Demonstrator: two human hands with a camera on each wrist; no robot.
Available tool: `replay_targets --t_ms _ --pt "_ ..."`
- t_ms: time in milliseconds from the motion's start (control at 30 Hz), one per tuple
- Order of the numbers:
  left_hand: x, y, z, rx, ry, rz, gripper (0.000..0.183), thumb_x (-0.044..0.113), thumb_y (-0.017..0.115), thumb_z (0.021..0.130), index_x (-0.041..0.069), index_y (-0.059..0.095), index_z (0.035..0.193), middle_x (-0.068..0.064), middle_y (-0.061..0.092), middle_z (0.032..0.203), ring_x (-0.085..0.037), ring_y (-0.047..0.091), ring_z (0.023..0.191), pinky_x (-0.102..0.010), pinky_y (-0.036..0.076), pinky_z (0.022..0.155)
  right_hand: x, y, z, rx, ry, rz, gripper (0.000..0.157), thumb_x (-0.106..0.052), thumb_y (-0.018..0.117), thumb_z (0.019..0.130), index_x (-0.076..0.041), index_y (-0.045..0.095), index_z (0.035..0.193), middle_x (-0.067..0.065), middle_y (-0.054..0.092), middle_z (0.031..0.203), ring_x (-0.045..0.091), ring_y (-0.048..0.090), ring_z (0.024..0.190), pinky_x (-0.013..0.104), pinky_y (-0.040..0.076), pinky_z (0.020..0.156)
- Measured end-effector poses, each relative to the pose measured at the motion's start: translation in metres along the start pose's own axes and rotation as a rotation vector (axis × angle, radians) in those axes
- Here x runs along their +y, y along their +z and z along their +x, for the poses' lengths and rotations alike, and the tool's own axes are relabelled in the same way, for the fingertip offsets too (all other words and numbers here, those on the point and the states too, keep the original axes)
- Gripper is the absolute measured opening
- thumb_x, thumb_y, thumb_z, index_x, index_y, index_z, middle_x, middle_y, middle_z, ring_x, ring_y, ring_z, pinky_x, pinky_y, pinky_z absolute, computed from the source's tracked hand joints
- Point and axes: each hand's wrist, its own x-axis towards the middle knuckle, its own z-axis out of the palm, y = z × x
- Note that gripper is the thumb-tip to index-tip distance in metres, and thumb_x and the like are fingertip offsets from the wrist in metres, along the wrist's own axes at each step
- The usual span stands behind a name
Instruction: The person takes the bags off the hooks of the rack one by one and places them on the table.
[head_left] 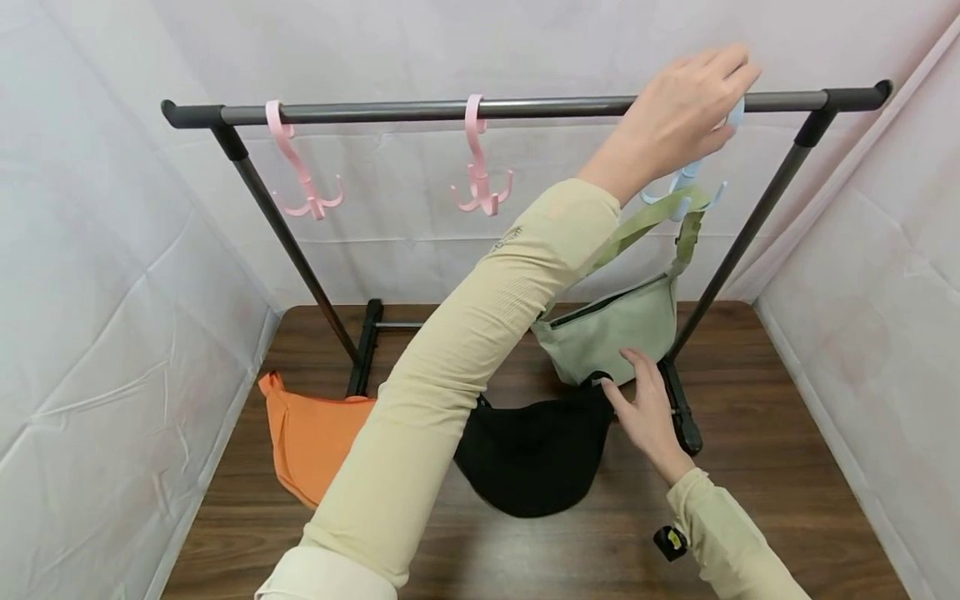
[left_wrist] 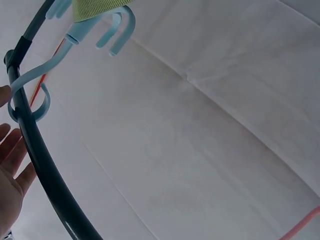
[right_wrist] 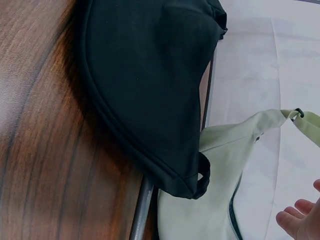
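Observation:
In the head view my left hand (head_left: 686, 104) reaches up to the rail at the blue hook (head_left: 686, 177). The left wrist view shows its fingers (left_wrist: 15, 150) spread beside the rail and hook, not curled round either. A pale green bag (head_left: 618, 329) hangs from this hook by its green strap (head_left: 645, 223), with a dark zip along its top. My right hand (head_left: 645, 408), fingers parted, is in front of the green bag's lower side and near the end loop of a black bag (head_left: 536, 458). The right wrist view shows that hand (right_wrist: 302, 220) holding nothing.
Two pink hooks (head_left: 300, 171) (head_left: 480, 167) hang from the black rail (head_left: 375, 112). An orange bag (head_left: 311, 437) lies on the wooden floor at left, partly behind my left arm. Rack legs stand on both sides. White sheeting surrounds the rack.

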Motion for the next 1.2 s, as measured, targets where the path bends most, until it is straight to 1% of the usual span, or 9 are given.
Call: replay_targets --t_ms 200,367,467,567,733,833,933,1100,1200 --pt "0.0 0.002 0.002 -0.017 -0.001 -0.054 0.032 0.019 0.039 0.095 0.009 0.051 0.123 0.0 0.049 0.118 -0.014 0.051 0.105 -0.022 0.039 0.091 -0.006 -0.003 0.007 0.004 -0.009 0.007 0.051 -0.025 0.057 0.089 -0.001 0.042 0.131 0.022 0.033 0.138 0.039 0.03 0.126 0.055 0.028 0.097" --pt "-0.003 0.003 0.0 -0.039 -0.016 -0.078 0.031 0.011 0.038 0.092 0.009 0.053 0.118 0.0 0.05 0.111 -0.013 0.049 0.093 -0.022 0.042 0.085 -0.007 -0.011 0.021 0.047 -0.049 -0.009 0.047 -0.019 0.058 0.087 0.001 0.046 0.127 0.021 0.041 0.131 0.038 0.036 0.122 0.052 0.03 0.097" --pt "-0.006 0.004 -0.002 -0.045 -0.034 -0.076 0.03 0.009 0.037 0.09 0.009 0.054 0.115 0.001 0.048 0.107 -0.011 0.044 0.086 -0.021 0.043 0.082 -0.005 -0.019 0.037 0.078 -0.078 -0.009 0.042 -0.015 0.059 0.085 0.003 0.049 0.123 0.021 0.046 0.126 0.037 0.039 0.118 0.051 0.03 0.097" --pt "-0.008 0.005 -0.005 -0.046 -0.046 -0.077 0.029 0.008 0.037 0.091 0.009 0.055 0.113 0.001 0.047 0.104 -0.01 0.04 0.083 -0.021 0.043 0.079 -0.002 -0.03 0.058 0.122 -0.102 -0.012 0.038 -0.012 0.059 0.085 0.005 0.052 0.118 0.022 0.049 0.12 0.037 0.042 0.115 0.05 0.031 0.096" --pt "-0.012 0.006 -0.008 -0.064 -0.057 -0.096 0.03 0.01 0.037 0.092 0.009 0.054 0.116 0.0 0.051 0.109 -0.011 0.048 0.089 -0.02 0.043 0.079 -0.005 -0.051 0.094 0.212 -0.11 -0.016 0.037 -0.009 0.058 0.085 0.006 0.052 0.119 0.023 0.051 0.117 0.037 0.045 0.111 0.05 0.034 0.092" --pt "-0.014 0.006 -0.011 -0.072 -0.066 -0.103 0.032 0.011 0.037 0.093 0.009 0.053 0.12 -0.001 0.052 0.113 -0.012 0.052 0.094 -0.019 0.043 0.08 -0.011 -0.061 0.114 0.263 -0.093 0.007 0.04 -0.01 0.056 0.086 0.005 0.05 0.122 0.024 0.05 0.118 0.036 0.045 0.111 0.049 0.037 0.09" --pt "-0.015 0.005 -0.012 -0.071 -0.068 -0.108 0.034 0.01 0.036 0.092 0.008 0.053 0.122 -0.001 0.052 0.114 -0.012 0.053 0.094 -0.019 0.044 0.079 -0.017 -0.069 0.133 0.302 -0.065 0.039 0.041 -0.012 0.054 0.086 0.004 0.048 0.124 0.023 0.049 0.12 0.033 0.045 0.113 0.047 0.039 0.091" --pt "-0.013 0.006 -0.011 -0.064 -0.052 -0.105 0.036 0.007 0.035 0.091 0.008 0.053 0.122 -0.001 0.052 0.114 -0.012 0.053 0.089 -0.019 0.044 0.078 -0.023 -0.077 0.156 0.32 -0.023 0.074 0.041 -0.014 0.053 0.088 0.002 0.048 0.124 0.017 0.05 0.123 0.027 0.046 0.116 0.041 0.04 0.095" --pt "-0.011 0.006 -0.01 -0.059 -0.039 -0.099 0.037 0.005 0.034 0.09 0.008 0.053 0.122 -0.001 0.052 0.114 -0.011 0.053 0.087 -0.019 0.044 0.077 -0.027 -0.078 0.167 0.334 -0.011 0.083 0.037 -0.014 0.053 0.087 0.002 0.051 0.121 0.016 0.052 0.12 0.024 0.048 0.114 0.038 0.041 0.094"
